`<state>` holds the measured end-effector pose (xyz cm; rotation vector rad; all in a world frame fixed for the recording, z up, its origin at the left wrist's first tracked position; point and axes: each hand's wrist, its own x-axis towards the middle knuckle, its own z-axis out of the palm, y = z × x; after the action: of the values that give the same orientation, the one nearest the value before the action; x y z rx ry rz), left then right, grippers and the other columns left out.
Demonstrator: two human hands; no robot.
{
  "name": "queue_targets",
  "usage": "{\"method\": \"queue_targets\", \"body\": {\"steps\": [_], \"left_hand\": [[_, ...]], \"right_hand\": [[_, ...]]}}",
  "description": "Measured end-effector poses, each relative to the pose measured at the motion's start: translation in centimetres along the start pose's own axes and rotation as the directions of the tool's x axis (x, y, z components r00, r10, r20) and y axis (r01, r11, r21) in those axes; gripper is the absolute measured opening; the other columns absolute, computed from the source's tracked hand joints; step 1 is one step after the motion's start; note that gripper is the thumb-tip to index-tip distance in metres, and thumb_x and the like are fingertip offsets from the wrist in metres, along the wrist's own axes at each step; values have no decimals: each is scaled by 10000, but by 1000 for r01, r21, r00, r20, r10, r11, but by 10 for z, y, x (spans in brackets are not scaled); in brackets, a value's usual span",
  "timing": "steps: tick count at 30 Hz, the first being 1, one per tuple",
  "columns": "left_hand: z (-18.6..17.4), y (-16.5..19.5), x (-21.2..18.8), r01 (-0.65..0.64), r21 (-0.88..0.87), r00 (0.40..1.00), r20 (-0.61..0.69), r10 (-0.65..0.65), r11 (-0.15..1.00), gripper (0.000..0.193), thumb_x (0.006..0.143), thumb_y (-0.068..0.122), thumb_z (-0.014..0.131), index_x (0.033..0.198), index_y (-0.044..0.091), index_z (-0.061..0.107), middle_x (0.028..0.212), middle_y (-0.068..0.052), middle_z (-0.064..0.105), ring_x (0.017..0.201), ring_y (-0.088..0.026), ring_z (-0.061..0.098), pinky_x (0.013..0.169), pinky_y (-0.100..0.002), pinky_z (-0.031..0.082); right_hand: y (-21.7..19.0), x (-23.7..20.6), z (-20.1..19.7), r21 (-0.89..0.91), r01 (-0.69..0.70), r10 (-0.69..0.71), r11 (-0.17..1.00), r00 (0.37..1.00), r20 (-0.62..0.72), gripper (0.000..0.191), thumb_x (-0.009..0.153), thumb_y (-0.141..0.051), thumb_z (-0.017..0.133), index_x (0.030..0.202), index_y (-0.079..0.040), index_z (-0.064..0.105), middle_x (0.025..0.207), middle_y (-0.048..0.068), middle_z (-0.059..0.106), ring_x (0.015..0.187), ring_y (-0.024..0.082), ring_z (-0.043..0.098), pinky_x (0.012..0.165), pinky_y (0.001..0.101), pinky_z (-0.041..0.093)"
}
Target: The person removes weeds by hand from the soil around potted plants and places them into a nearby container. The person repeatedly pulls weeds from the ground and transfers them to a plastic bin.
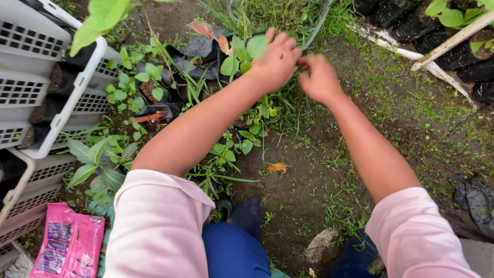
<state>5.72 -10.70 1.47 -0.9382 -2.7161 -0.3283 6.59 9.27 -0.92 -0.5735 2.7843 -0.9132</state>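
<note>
- The left hand (pixel 275 61) is clenched around a seedling (pixel 242 54) in a black grow bag, gripping at the leafy top; the plant sits at the near edge of the grass clump (pixel 267 15).
- The right hand (pixel 318 77), just right of the seedling, is pinched shut on something thin, seemingly a stem or grass blade; what exactly cannot be told.
- Judged from this, weeds are being pulled from around the seedling. Better to steady it low on the stem, not by its leaves, which bruise easily.
- Pull the thin piece straight and slowly, close to the soil, so roots come with it.
- More bagged seedlings (pixel 149 82) crowd left of the seedling, before the white crates (pixel 77 87); keep elbows off them.
- A pink bag (pixel 69 244) lies well nearer, by the left sleeve.
</note>
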Motion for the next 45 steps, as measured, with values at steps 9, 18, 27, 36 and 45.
{"method": "queue_targets", "body": {"steps": [9, 18, 27, 36, 45], "left_hand": [[29, 58, -44, 1, -69, 998, 60, 3, 998, 301, 898, 161, 677, 1182, 91, 609, 1121, -90, 614, 1143, -299, 576, 1143, -575, 330], [10, 37, -41, 434, -424, 901, 208, -380, 795, 443, 849, 87, 611, 1286, 95, 539, 1301, -208, 542, 1102, -475, 493, 961, -567, 421], [11, 14, -39, 466, -497, 884, 223, -411, 732, 310, 931, 108, 591, 1240, 113, 595, 1224, -82, 693, 1209, -305, 605, 1048, -499, 442], [11, 20, -34, 430, -467, 898, 306, -315, 773, 377, 866, 95, 614, 1242, 121, 589, 1198, -73, 693, 1170, -303, 589, 1045, -501, 365], [18, 19, -38, 359, -389, 927, 252, -276, 848, 421, 827, 85, 653, 1241, 142, 600, 1140, -42, 706, 1129, -284, 579, 1046, -511, 293]], "right_hand": [[6, -54, 79, 215, -11, 48, 977, 985, -164, 293, 900, -42, 728, 1183, -3, 664, 1275, 183, 618, 1127, 354, 657, 939, 414, 532], [11, -44, 86, 778, -147, 371, 611, 921, -117, 146, 1032, -88, 602, 1132, -34, 694, 987, -4, 706, 863, 91, 625, 796, 291, 527], [2, -49, 83, 797, -61, 383, 601, 897, -220, 149, 1087, -118, 628, 1181, -18, 687, 1103, 19, 680, 990, 164, 617, 893, 333, 509], [2, -49, 83, 602, 11, 188, 798, 945, -268, 252, 983, 38, 637, 1230, -4, 661, 1170, 69, 675, 994, 152, 611, 869, 296, 519], [22, -53, 75, 997, -80, 568, 12, 821, 59, 138, 1035, -144, 638, 1115, -36, 667, 1007, 40, 705, 842, 133, 659, 692, 287, 560]]}}
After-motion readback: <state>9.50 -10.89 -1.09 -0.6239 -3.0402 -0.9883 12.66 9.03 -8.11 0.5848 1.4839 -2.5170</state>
